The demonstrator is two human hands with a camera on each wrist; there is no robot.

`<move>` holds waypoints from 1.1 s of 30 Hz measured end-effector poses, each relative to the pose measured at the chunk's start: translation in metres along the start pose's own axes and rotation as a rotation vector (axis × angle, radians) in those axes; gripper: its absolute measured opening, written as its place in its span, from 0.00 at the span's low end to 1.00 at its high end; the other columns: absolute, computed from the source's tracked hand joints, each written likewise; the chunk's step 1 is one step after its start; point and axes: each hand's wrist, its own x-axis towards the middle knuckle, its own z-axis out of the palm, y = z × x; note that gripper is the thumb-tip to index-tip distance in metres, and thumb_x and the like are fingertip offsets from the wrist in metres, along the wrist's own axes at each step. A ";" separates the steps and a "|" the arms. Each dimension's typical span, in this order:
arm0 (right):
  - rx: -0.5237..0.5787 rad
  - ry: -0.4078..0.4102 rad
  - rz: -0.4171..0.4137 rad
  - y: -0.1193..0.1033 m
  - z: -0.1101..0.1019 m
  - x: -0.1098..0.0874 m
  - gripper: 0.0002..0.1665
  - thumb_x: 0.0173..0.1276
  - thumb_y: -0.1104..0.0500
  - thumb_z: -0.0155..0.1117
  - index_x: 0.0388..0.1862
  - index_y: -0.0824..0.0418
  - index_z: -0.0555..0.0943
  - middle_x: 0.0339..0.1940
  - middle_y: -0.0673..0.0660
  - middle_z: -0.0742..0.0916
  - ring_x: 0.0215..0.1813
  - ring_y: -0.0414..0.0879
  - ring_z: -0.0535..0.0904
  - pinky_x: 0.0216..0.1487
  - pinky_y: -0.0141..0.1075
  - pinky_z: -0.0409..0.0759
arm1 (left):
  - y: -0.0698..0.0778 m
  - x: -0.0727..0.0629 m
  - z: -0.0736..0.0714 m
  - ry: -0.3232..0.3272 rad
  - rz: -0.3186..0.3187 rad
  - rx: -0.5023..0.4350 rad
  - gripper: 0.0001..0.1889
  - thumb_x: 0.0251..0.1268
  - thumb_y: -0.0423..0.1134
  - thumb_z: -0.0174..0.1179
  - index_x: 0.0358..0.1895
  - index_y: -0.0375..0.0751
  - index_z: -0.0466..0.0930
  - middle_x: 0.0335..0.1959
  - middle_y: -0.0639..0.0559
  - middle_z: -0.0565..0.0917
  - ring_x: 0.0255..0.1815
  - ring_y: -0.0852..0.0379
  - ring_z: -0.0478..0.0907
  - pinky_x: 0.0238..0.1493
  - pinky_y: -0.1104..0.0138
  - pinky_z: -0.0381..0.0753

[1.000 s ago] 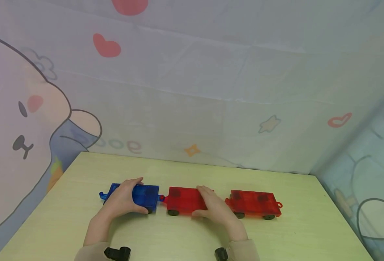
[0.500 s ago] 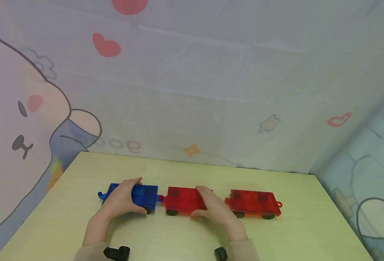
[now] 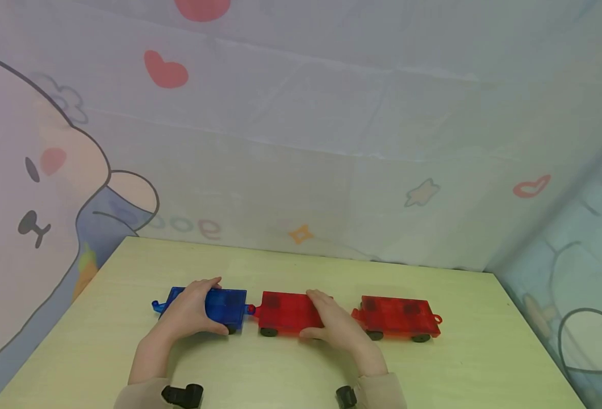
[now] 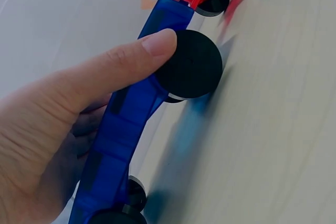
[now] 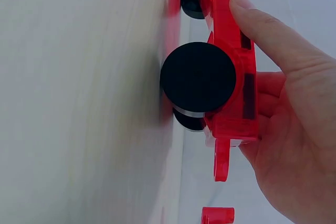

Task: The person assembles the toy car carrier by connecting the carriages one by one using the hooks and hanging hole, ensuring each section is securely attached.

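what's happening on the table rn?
A person has both hands on toy wagons on the table. The left hand grips a blue wagon; the right hand grips the middle red wagon. Those two meet end to end and look hooked together. The far-right red wagon is untouched, and the right wrist view shows a gap between it and the middle one, so that pair isn't coupled.
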 end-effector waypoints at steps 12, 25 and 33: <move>-0.015 0.000 0.001 -0.002 0.000 0.000 0.50 0.62 0.46 0.70 0.76 0.65 0.60 0.76 0.65 0.65 0.78 0.60 0.58 0.72 0.55 0.64 | -0.001 0.000 -0.001 -0.006 -0.006 0.003 0.59 0.31 0.56 0.82 0.71 0.33 0.63 0.63 0.37 0.76 0.68 0.33 0.66 0.62 0.36 0.69; -0.040 -0.002 -0.013 -0.003 0.000 0.000 0.50 0.62 0.46 0.70 0.76 0.65 0.60 0.76 0.66 0.65 0.77 0.60 0.59 0.72 0.55 0.65 | 0.001 -0.001 -0.004 -0.007 0.003 0.019 0.59 0.31 0.56 0.82 0.70 0.31 0.63 0.63 0.36 0.76 0.68 0.32 0.66 0.63 0.37 0.68; -0.036 -0.004 -0.012 -0.003 0.001 0.001 0.50 0.62 0.46 0.70 0.76 0.66 0.60 0.76 0.65 0.65 0.78 0.60 0.58 0.72 0.56 0.64 | 0.000 -0.001 -0.005 -0.004 0.005 0.022 0.60 0.31 0.56 0.82 0.70 0.31 0.63 0.63 0.36 0.76 0.68 0.32 0.66 0.64 0.36 0.68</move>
